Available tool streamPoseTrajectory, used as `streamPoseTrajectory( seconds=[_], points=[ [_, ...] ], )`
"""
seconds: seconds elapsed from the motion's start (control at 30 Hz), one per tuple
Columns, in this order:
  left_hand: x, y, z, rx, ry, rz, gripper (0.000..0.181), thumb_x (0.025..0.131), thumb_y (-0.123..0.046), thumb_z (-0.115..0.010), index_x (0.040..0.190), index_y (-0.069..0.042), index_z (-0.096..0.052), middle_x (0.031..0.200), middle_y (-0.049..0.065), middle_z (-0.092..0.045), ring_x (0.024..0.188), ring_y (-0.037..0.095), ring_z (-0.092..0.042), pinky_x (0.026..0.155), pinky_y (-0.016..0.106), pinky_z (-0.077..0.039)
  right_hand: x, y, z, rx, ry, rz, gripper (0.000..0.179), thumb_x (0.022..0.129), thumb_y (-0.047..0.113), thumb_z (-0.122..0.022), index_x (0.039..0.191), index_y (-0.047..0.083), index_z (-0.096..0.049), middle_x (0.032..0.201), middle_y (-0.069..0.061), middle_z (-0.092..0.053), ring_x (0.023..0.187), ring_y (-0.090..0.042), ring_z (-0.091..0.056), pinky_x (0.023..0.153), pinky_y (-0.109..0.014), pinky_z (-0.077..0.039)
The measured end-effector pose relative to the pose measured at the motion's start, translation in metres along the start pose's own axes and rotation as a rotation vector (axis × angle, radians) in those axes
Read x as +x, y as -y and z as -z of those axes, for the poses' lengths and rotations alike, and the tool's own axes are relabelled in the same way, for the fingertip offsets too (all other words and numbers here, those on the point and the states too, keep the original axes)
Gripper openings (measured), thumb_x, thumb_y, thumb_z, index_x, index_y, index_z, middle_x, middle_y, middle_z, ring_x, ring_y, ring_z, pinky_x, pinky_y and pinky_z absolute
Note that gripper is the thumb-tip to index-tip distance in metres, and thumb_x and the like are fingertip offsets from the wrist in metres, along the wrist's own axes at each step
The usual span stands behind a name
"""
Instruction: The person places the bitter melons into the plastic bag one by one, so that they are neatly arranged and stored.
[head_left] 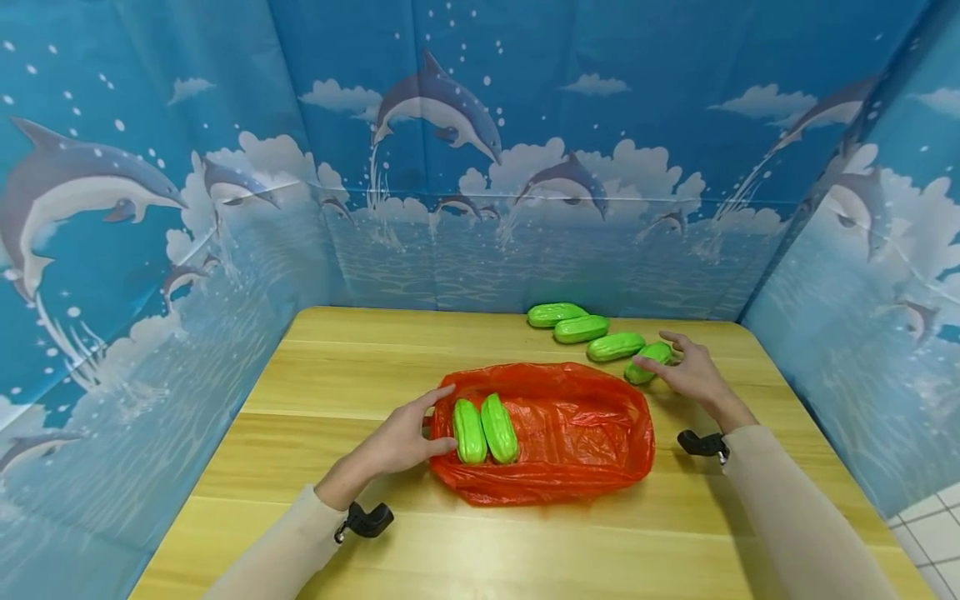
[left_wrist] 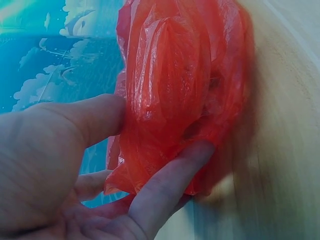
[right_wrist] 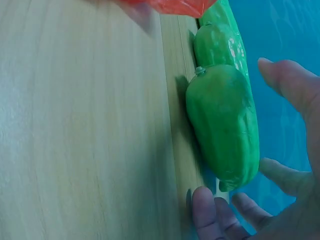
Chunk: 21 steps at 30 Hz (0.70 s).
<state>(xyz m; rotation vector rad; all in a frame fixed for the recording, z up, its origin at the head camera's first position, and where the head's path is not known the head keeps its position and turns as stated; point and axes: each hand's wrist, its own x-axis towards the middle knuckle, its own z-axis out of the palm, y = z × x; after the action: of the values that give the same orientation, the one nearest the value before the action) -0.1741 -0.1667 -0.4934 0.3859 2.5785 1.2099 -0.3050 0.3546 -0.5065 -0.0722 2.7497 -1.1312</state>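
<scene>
A red plastic bag [head_left: 540, 483] lies on the wooden table, its mouth spread wide toward me. Two glossy green, ridged gourds [head_left: 470, 432] lie side by side in its left end. My left hand [head_left: 407, 432] holds that end, thumb at the near side and fingers round the outside; the left wrist view shows the red film [left_wrist: 165, 80] between thumb and fingers. At the back right, my right hand [head_left: 692, 368] is spread around the nearest green gourd [right_wrist: 222, 127] of a slanting row, thumb on one side, fingers on the other. Visible gaps separate its thumb from the gourd.
Three more green gourds [head_left: 581, 329] continue that row toward the table's back edge, close to one another. A dolphin-print curtain [head_left: 450, 250] surrounds the table [head_left: 322, 358] at the back and both sides. Black wrist devices [head_left: 367, 521] hang below both sleeves.
</scene>
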Motion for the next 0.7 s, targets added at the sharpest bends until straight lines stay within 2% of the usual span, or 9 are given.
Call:
streamPoseTrajectory(
  seconds=[0.03,0.2,0.27,0.33,0.37,0.43,0.5,0.6,0.7],
  points=[
    [0.0006,-0.0002,0.0004,-0.002,0.003,-0.001,0.092,0.106,-0.023,-0.088,0.183,-0.017,-0.040,0.177,0.022,-0.055,0.059,0.014,-0.034,0.067,0.031,-0.043,0.0009,-0.0003,0.0004,0.000,0.006,-0.006,0.114,0.113,0.067,-0.068,0.186,0.000,-0.013,0.188,-0.044,-0.009,0.169,-0.070,-0.025,0.131,-0.086,-0.037],
    [0.0020,-0.0002,0.0021,0.021,-0.001,-0.009,0.091,0.106,-0.026,-0.089,0.183,-0.017,-0.040,0.180,0.020,-0.053,0.075,0.013,-0.049,0.085,0.037,-0.052,0.0057,-0.0001,-0.0006,-0.001,0.026,-0.020,0.116,0.112,0.066,-0.070,0.187,0.000,-0.010,0.188,-0.043,-0.010,0.170,-0.070,-0.024,0.132,-0.084,-0.037],
    [0.0023,0.0006,0.0004,0.019,0.000,-0.001,0.092,0.105,-0.026,-0.089,0.183,-0.018,-0.041,0.178,0.019,-0.056,0.073,0.013,-0.048,0.082,0.035,-0.052,0.0056,-0.0024,-0.0022,0.003,0.029,-0.024,0.116,0.112,0.063,-0.071,0.187,0.000,-0.009,0.188,-0.043,-0.010,0.169,-0.070,-0.024,0.132,-0.083,-0.039],
    [0.0025,0.0013,0.0001,0.010,-0.002,0.005,0.092,0.105,-0.026,-0.089,0.183,-0.018,-0.041,0.173,0.019,-0.060,0.065,0.013,-0.043,0.072,0.032,-0.048,0.0063,-0.0027,-0.0036,0.011,0.027,-0.025,0.115,0.112,0.061,-0.073,0.187,0.000,-0.009,0.188,-0.044,-0.010,0.169,-0.070,-0.025,0.132,-0.082,-0.039],
    [0.0023,0.0014,0.0006,0.004,0.001,0.007,0.092,0.105,-0.025,-0.089,0.183,-0.018,-0.040,0.172,0.021,-0.061,0.059,0.015,-0.035,0.067,0.033,-0.044,0.0071,-0.0023,-0.0041,0.013,0.027,-0.026,0.115,0.113,0.060,-0.073,0.187,0.000,-0.009,0.188,-0.044,-0.010,0.169,-0.071,-0.025,0.132,-0.082,-0.039],
    [0.0017,0.0015,0.0013,-0.001,0.006,0.009,0.092,0.106,-0.024,-0.089,0.183,-0.018,-0.039,0.173,0.021,-0.060,0.056,0.016,-0.030,0.064,0.033,-0.042,0.0079,-0.0019,-0.0048,0.018,0.031,-0.033,0.114,0.113,0.058,-0.074,0.187,0.000,-0.009,0.188,-0.044,-0.009,0.169,-0.071,-0.024,0.132,-0.081,-0.039],
    [0.0011,0.0012,0.0018,0.014,0.005,0.006,0.092,0.105,-0.025,-0.089,0.183,-0.018,-0.040,0.176,0.021,-0.057,0.061,0.012,-0.038,0.071,0.031,-0.047,0.0078,-0.0016,-0.0054,0.030,0.038,-0.045,0.114,0.112,0.057,-0.075,0.187,0.000,-0.009,0.187,-0.044,-0.010,0.168,-0.069,-0.026,0.131,-0.080,-0.042],
    [0.0008,0.0015,0.0017,0.020,0.008,0.006,0.092,0.106,-0.025,-0.089,0.183,-0.018,-0.040,0.179,0.020,-0.054,0.064,0.014,-0.038,0.074,0.034,-0.047,0.0070,-0.0022,-0.0055,0.073,0.051,-0.065,0.113,0.113,0.055,-0.075,0.187,0.000,-0.009,0.186,-0.046,-0.011,0.161,-0.064,-0.046,0.127,-0.073,-0.052],
    [0.0013,0.0019,0.0009,0.019,0.009,0.004,0.092,0.106,-0.025,-0.088,0.183,-0.018,-0.040,0.179,0.020,-0.054,0.063,0.014,-0.037,0.078,0.035,-0.049,0.0061,-0.0023,-0.0050,0.114,0.052,-0.081,0.112,0.113,0.053,-0.075,0.187,0.001,-0.009,0.185,-0.048,-0.011,0.146,-0.057,-0.065,0.118,-0.059,-0.063]
  ],
)
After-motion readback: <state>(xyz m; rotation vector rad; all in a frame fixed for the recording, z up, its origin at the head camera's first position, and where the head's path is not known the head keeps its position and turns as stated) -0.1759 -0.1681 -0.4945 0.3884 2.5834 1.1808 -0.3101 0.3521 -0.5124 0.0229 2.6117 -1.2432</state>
